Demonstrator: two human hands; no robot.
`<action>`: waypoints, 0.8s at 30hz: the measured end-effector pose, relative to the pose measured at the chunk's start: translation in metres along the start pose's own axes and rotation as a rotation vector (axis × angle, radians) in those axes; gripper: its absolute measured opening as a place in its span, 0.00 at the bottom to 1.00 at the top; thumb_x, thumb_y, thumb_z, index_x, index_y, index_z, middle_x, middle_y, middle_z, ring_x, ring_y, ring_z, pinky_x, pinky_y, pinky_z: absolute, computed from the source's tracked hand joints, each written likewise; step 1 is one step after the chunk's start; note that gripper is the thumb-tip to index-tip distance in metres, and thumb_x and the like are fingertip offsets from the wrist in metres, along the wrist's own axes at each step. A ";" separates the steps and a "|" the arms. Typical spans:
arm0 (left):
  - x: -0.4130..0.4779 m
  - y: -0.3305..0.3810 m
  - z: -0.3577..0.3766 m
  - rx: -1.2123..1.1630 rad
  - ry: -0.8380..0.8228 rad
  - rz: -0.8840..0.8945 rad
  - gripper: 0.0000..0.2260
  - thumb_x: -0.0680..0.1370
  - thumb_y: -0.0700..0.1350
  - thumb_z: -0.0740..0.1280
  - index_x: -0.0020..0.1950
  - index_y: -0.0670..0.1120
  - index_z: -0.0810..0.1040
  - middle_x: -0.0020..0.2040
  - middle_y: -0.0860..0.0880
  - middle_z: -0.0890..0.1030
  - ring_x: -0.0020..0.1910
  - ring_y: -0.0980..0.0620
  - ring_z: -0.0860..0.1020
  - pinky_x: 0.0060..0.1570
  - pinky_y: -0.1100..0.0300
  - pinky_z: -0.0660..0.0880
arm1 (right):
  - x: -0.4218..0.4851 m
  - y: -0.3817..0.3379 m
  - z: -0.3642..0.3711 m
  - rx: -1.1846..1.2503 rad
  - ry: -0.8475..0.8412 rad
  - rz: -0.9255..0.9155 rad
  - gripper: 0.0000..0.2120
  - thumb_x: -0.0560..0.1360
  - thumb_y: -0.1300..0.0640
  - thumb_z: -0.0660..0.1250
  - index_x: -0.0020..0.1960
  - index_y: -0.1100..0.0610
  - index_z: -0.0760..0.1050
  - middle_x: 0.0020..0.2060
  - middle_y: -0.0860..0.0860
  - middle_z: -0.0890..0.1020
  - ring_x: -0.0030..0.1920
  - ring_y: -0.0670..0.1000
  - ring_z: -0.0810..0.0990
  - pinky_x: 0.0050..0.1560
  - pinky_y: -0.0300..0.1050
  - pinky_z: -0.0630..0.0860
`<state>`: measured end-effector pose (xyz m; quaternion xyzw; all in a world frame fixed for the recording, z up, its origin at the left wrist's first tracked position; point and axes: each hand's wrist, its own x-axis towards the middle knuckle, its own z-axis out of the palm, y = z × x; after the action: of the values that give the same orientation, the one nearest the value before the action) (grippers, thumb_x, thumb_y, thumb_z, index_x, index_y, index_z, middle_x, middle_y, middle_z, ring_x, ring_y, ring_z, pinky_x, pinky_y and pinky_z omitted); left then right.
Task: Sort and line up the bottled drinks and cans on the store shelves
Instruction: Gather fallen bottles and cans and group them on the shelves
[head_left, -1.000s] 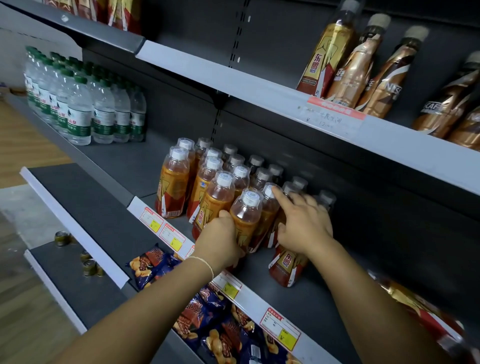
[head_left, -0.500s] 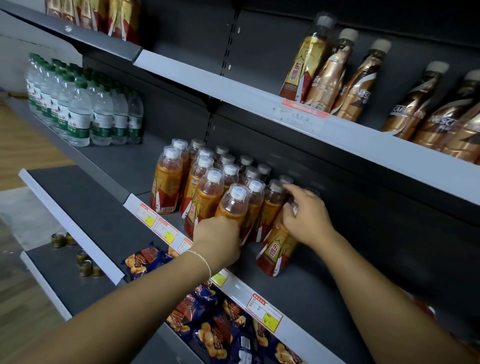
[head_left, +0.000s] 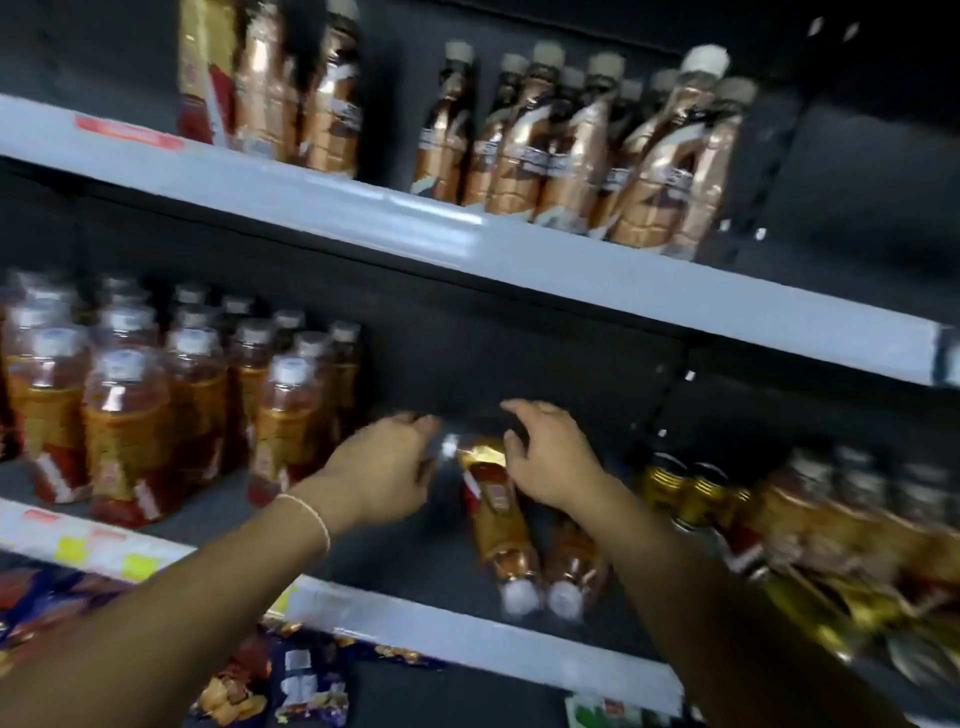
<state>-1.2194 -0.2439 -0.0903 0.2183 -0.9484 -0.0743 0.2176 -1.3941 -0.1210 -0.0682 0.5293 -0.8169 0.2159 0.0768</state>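
Fallen bottle (head_left: 493, 519) noted lying on its side on the middle shelf (head_left: 467, 642), white cap toward the front edge; a second fallen bottle (head_left: 574, 561) lies touching it on the right, cap also forward. Right hand (head_left: 550, 462) is held over the base end of the pair, fingers spread and straight, clasped round nothing; actual contact cannot be told through the motion blur. Left hand (head_left: 384, 467), thin bracelet (head_left: 311, 519) at the wrist, is reached toward a small pale cap (head_left: 449, 447) just behind the fallen pair; whether its fingers pinch it cannot be told. Step judged: clearing toppled stock from the gap beside the lined-up block. Next move calls for a grasp round a bottle body, tilting it upright, and setting it against the standing amber bottles (head_left: 130, 410), which fill the shelf's left part in tidy rows. To the right, gold-topped cans (head_left: 675, 491) stand near a blurred, untidy heap of bottles (head_left: 831, 519). The upper shelf (head_left: 571, 270) carries copper-wrapped bottles (head_left: 545, 156), several leaning. Snack bags (head_left: 291, 680) lie on the tier below.
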 end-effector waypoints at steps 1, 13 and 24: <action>0.008 0.016 0.009 -0.026 -0.015 0.035 0.16 0.77 0.50 0.63 0.64 0.47 0.71 0.59 0.44 0.76 0.59 0.43 0.76 0.56 0.52 0.75 | -0.010 0.020 -0.007 -0.009 0.006 0.035 0.22 0.79 0.55 0.63 0.73 0.55 0.70 0.68 0.56 0.75 0.68 0.58 0.71 0.70 0.47 0.67; 0.079 0.192 0.093 -0.050 -0.135 0.286 0.29 0.80 0.54 0.62 0.77 0.47 0.59 0.74 0.44 0.66 0.70 0.44 0.68 0.68 0.57 0.67 | -0.104 0.191 -0.082 -0.073 0.220 0.354 0.27 0.77 0.55 0.65 0.75 0.57 0.67 0.69 0.56 0.72 0.71 0.56 0.67 0.72 0.48 0.66; 0.092 0.249 0.118 -0.003 -0.197 0.280 0.28 0.79 0.54 0.63 0.76 0.47 0.60 0.74 0.45 0.64 0.72 0.44 0.65 0.69 0.52 0.68 | -0.091 0.265 -0.113 -0.145 0.172 0.529 0.23 0.79 0.48 0.64 0.71 0.54 0.69 0.66 0.58 0.72 0.66 0.57 0.71 0.68 0.53 0.72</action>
<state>-1.4413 -0.0574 -0.1017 0.0753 -0.9861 -0.0659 0.1324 -1.6046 0.0958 -0.0714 0.2706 -0.9304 0.2137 0.1242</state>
